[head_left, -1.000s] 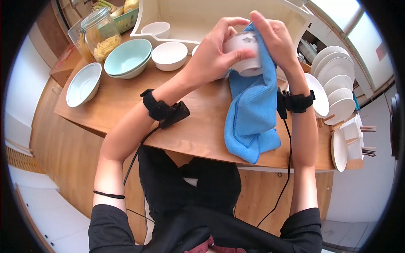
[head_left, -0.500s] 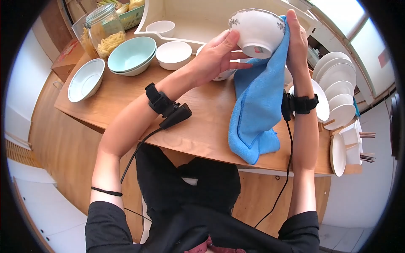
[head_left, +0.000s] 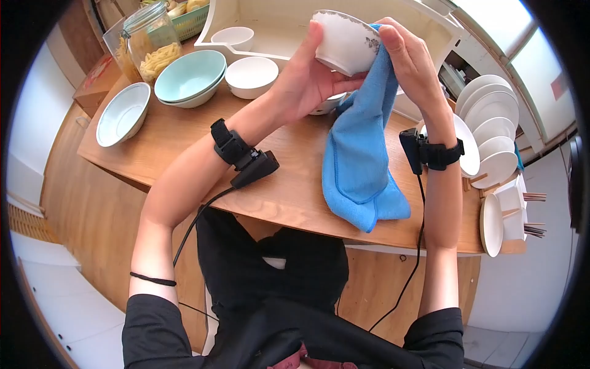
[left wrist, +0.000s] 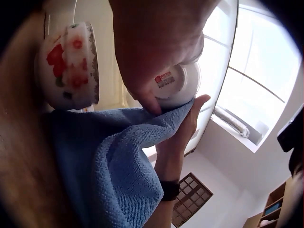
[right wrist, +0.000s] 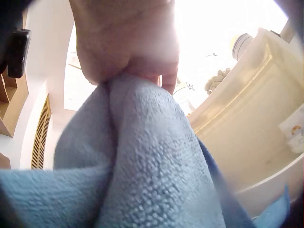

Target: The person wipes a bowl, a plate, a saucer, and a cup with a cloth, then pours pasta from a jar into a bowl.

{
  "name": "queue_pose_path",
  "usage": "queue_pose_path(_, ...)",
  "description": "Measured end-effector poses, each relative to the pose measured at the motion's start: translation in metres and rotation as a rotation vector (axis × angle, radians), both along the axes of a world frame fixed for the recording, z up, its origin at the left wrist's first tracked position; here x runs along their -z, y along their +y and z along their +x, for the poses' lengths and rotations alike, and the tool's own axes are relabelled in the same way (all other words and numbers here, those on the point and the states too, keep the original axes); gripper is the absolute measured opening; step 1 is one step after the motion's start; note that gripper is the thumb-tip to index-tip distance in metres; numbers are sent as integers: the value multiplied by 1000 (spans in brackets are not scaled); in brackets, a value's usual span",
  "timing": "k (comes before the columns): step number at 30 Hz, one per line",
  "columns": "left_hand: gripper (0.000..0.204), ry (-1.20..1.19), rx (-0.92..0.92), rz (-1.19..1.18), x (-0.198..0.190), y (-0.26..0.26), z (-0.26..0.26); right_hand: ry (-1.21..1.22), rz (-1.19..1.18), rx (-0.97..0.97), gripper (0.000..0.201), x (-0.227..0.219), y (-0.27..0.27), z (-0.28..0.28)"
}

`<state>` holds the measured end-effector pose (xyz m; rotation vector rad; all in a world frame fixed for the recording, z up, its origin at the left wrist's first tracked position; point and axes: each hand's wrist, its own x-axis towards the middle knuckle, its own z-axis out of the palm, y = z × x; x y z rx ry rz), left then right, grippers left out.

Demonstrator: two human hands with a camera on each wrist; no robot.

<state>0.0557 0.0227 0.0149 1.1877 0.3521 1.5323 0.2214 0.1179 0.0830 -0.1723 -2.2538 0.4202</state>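
Observation:
Raised above the table, a white bowl [head_left: 345,44] with a grey floral band is gripped by my left hand [head_left: 302,86], thumb at the rim and fingers underneath. Its foot with a red mark shows in the left wrist view. On the bowl's right side my right hand [head_left: 410,61] holds a blue cloth [head_left: 359,163] against the rim. The cloth hangs down in folds to the tabletop and fills much of the right wrist view. Behind the left hand, a bowl with red flowers [left wrist: 71,69] is partly hidden in the head view.
To the left on the wooden table [head_left: 270,178] are a white bowl [head_left: 251,77], stacked pale green bowls [head_left: 187,77], a rimmed bowl [head_left: 123,117] and a pasta jar [head_left: 157,52]. Several plates [head_left: 488,101] stand racked at right. A cream bin [head_left: 276,24] is behind.
The bowl was turned between the hands, its base facing the viewer half a second ago, and now tilts left. The left hand shifted its hold; the right hand and cloth moved slightly left.

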Motion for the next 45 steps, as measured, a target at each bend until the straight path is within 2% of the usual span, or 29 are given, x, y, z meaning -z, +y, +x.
queue_pose_path(3,82,-25,-75,31,-1,2,-1,-110,47,13,53,0,6,6)
queue_pose_path(6,79,-43,-89,32,-2,1,-2,-159,-24,-52,48,5,16,15)
queue_pose_path(8,78,-46,-82,23,0,1,-2,-342,-148,-82,44,-5,12,20)
queue_pose_path(10,77,-44,-76,16,1,2,-1,-384,-207,-44,39,-14,10,28)
queue_pose_path(12,79,-9,-65,17,1,1,-1,-508,-174,138,35,-20,23,41)
queue_pose_path(13,79,-10,-64,15,0,1,0,-396,-104,152,31,-21,34,48)
queue_pose_path(14,80,-5,-78,34,-2,-1,0,-417,7,272,38,-32,46,59)
queue_pose_path(16,80,-6,-94,54,-3,-2,-1,-265,108,445,56,-43,81,90)
queue_pose_path(18,82,11,-92,70,-3,-1,-4,-61,12,718,77,-58,76,111)
queue_pose_path(20,82,9,-90,65,-1,1,-5,110,-3,891,89,-69,79,133)
queue_pose_path(21,82,10,-83,58,0,1,-5,107,-4,887,89,-71,80,140)
queue_pose_path(23,82,5,-88,47,1,2,-3,324,35,975,96,-77,74,144)
queue_pose_path(24,82,2,-89,37,1,2,-2,322,34,975,96,-78,72,143)
queue_pose_path(27,81,9,-83,27,1,2,1,324,-38,700,99,-73,56,123)
queue_pose_path(28,81,12,-77,28,1,2,2,244,-157,620,79,-71,31,103)
queue_pose_path(30,78,55,-117,38,2,2,3,82,-267,508,99,-63,21,81)
queue_pose_path(32,77,94,-137,59,2,1,4,-9,-272,362,85,-50,9,54)
queue_pose_path(34,75,131,-164,81,3,1,4,343,-755,-5,26,-69,-94,9)
queue_pose_path(35,75,138,-157,86,3,1,3,201,-838,144,24,-73,-95,1)
queue_pose_path(37,74,142,-156,91,3,0,2,-85,-502,-97,64,-42,-25,25)
queue_pose_path(42,75,145,-165,89,4,1,2,-178,-499,-216,49,-45,-11,39)
queue_pose_path(44,74,150,-173,84,6,2,0,-316,-302,-187,41,-45,-10,41)
queue_pose_path(45,74,155,-178,80,6,3,0,-316,-301,-187,41,-43,-9,40)
